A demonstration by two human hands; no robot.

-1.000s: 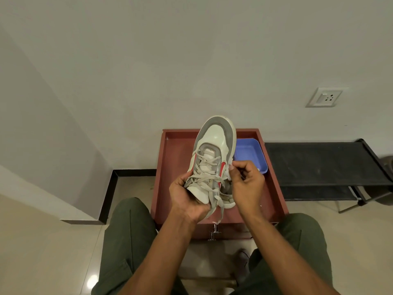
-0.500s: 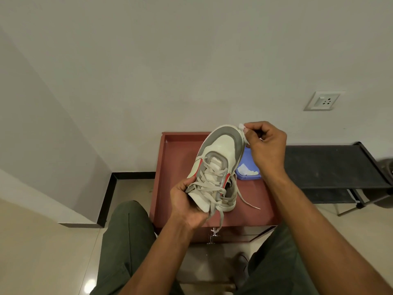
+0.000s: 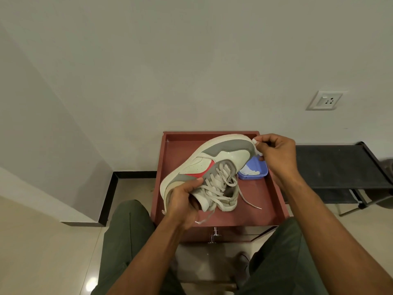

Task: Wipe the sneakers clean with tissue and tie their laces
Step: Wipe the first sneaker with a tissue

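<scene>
Presently wiping is in hand: the left hand (image 3: 180, 201) grips the sneaker (image 3: 212, 165) at its collar, the right hand (image 3: 276, 152) pinches tissue (image 3: 255, 143) against its toe; laces (image 3: 221, 184) hang untied, awaiting both hands.

Sneaker (image 3: 214, 165) in left hand (image 3: 180, 201): smooth, slightly glossy white panels, matt grey suede-like toe, flat woven cloth laces (image 3: 219, 186). Right hand (image 3: 278, 154) pinches crumpled soft tissue (image 3: 256, 145). Below it, smooth blue plastic tray (image 3: 260, 173).

Dim, even indoor light with soft shadows; a small glare spot shines on the floor tiles (image 3: 91, 284). Wide-angle bending curves the wall (image 3: 191, 60) edges; focus is fairly sharp.
</scene>
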